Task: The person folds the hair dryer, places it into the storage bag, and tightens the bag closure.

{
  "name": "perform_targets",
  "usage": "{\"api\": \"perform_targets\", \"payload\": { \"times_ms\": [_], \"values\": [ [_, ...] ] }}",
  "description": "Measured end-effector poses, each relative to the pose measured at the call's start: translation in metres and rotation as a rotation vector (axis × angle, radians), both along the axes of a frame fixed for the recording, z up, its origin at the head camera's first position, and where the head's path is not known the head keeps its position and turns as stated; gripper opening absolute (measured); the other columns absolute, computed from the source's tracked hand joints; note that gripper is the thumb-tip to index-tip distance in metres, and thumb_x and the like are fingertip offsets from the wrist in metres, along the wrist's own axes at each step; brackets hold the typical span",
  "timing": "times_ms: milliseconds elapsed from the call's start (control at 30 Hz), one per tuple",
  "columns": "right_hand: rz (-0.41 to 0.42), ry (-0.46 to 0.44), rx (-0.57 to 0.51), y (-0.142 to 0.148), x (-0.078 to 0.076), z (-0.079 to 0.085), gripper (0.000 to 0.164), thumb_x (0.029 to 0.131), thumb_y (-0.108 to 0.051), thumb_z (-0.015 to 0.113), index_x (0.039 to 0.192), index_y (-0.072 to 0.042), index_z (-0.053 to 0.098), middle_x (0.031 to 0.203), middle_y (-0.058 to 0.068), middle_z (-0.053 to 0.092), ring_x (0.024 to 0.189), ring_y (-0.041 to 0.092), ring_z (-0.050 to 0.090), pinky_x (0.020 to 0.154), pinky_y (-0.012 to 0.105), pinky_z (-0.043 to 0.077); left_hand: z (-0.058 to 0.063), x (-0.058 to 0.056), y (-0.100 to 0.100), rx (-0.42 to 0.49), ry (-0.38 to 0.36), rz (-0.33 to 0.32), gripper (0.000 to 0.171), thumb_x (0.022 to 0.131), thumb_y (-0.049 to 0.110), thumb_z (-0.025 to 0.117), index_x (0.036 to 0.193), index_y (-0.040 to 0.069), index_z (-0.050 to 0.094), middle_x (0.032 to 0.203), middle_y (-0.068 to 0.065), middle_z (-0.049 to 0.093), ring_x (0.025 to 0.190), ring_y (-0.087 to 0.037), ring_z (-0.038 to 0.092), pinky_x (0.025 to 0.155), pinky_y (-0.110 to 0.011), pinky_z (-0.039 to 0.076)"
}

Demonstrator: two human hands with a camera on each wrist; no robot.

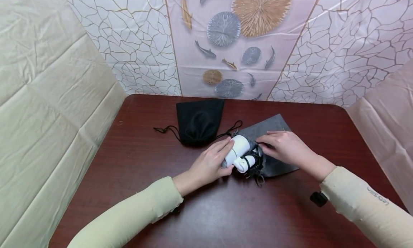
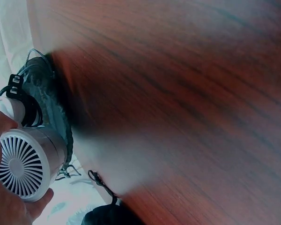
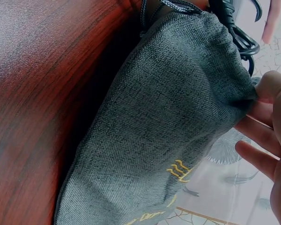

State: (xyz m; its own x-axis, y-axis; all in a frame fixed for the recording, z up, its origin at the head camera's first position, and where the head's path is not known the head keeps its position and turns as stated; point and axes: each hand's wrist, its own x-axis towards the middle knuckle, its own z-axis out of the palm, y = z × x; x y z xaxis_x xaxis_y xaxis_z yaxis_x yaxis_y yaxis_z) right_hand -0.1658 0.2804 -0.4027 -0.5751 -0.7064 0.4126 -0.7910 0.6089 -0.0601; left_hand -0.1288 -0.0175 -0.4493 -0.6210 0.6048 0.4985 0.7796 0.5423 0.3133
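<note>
A white hair dryer [image 1: 240, 145], folded, lies partly in the mouth of a grey drawstring pouch [image 1: 280, 167]. My left hand [image 1: 208, 164] grips its barrel from the left, thumb on one side and fingers on the other. The left wrist view shows the round vented grille [image 2: 25, 164] at its rear. Black cord [image 1: 257, 162] is bundled around the handle [image 1: 244, 164]. With thumb and fingertips, my right hand [image 1: 287, 146] pinches the edge of the pouch's mouth. Yellow lettering [image 3: 178, 171] marks the pouch's side. Whatever part of the dryer is inside the fabric is hidden.
A black drawstring bag [image 1: 200, 120] lies behind my left hand, its cords spread to both sides. The dark red wooden table [image 1: 145, 151] reaches to a patterned cloth backdrop [image 1: 226, 61]. Pale cloth walls [image 1: 55, 97] stand at both sides.
</note>
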Motion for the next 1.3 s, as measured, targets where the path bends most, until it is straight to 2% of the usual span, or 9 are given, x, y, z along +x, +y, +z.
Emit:
{"api": "perform_targets", "payload": {
  "times_ms": [167,300,400,500,633,867,1100,1300],
  "values": [
    [-0.031,-0.005,0.017,0.0,0.001,0.0,0.028,0.085,-0.014,0.086,0.112,-0.009,0.081,0.105,0.009,0.082,0.096,0.04,0.078,0.077,0.056,0.063,0.0,-0.001,0.001,-0.002,-0.027,-0.004,0.073,0.09,0.021,0.084,0.151,-0.006,0.055,0.154,-0.027,0.055,0.139,-0.039,0.057,0.114,-0.045,0.05],
    [-0.068,0.014,0.011,0.002,0.004,0.001,0.028,0.083,-0.018,0.088,0.107,-0.009,0.08,0.099,0.009,0.081,0.094,0.036,0.079,0.07,0.054,0.063,-0.001,-0.002,0.002,-0.014,-0.02,0.005,0.072,0.09,0.021,0.084,0.151,-0.006,0.055,0.154,-0.026,0.055,0.14,-0.038,0.057,0.115,-0.045,0.049],
    [-0.085,0.003,0.031,0.002,0.006,0.002,0.019,0.084,-0.019,0.088,0.098,-0.009,0.079,0.1,0.009,0.081,0.093,0.033,0.079,0.071,0.053,0.063,-0.001,-0.003,0.004,-0.016,-0.012,0.009,0.071,0.09,0.02,0.084,0.15,-0.006,0.056,0.152,-0.027,0.056,0.139,-0.039,0.058,0.115,-0.045,0.049],
    [-0.095,-0.047,0.075,0.002,0.007,0.002,0.011,0.088,-0.018,0.086,0.092,-0.011,0.079,0.109,0.01,0.081,0.095,0.03,0.079,0.077,0.054,0.064,-0.002,-0.003,0.005,-0.015,-0.02,0.013,0.071,0.09,0.02,0.084,0.149,-0.007,0.056,0.152,-0.028,0.057,0.138,-0.04,0.058,0.115,-0.046,0.049],
    [-0.08,-0.084,0.088,0.002,0.008,0.003,0.006,0.089,-0.013,0.085,0.092,-0.014,0.08,0.117,0.009,0.08,0.098,0.028,0.079,0.083,0.056,0.063,-0.002,-0.004,0.007,-0.022,-0.029,0.023,0.07,0.091,0.022,0.083,0.15,-0.006,0.056,0.152,-0.027,0.056,0.138,-0.039,0.059,0.114,-0.045,0.05],
    [-0.053,-0.048,0.023,0.002,0.011,0.004,0.009,0.087,-0.009,0.084,0.092,-0.014,0.079,0.117,0.007,0.081,0.1,0.032,0.079,0.083,0.058,0.062,-0.002,-0.007,0.012,0.016,-0.014,0.061,0.07,0.09,0.022,0.084,0.149,-0.006,0.056,0.151,-0.025,0.058,0.138,-0.037,0.06,0.115,-0.044,0.05],
    [-0.072,-0.068,-0.002,0.002,0.017,0.001,0.01,0.087,-0.008,0.082,0.091,-0.015,0.077,0.122,0.006,0.079,0.103,0.032,0.078,0.085,0.057,0.062,-0.003,-0.009,0.016,0.053,-0.071,0.067,0.07,0.09,0.02,0.084,0.148,-0.008,0.057,0.15,-0.027,0.058,0.138,-0.038,0.059,0.114,-0.046,0.05],
    [-0.026,-0.031,-0.026,0.0,0.021,-0.002,0.011,0.085,-0.008,0.082,0.092,-0.014,0.076,0.124,0.007,0.079,0.102,0.028,0.078,0.089,0.055,0.062,-0.003,-0.01,0.021,0.07,-0.125,0.108,0.069,0.089,0.02,0.085,0.147,-0.007,0.059,0.149,-0.026,0.06,0.137,-0.037,0.06,0.112,-0.046,0.051]
  ]
}}
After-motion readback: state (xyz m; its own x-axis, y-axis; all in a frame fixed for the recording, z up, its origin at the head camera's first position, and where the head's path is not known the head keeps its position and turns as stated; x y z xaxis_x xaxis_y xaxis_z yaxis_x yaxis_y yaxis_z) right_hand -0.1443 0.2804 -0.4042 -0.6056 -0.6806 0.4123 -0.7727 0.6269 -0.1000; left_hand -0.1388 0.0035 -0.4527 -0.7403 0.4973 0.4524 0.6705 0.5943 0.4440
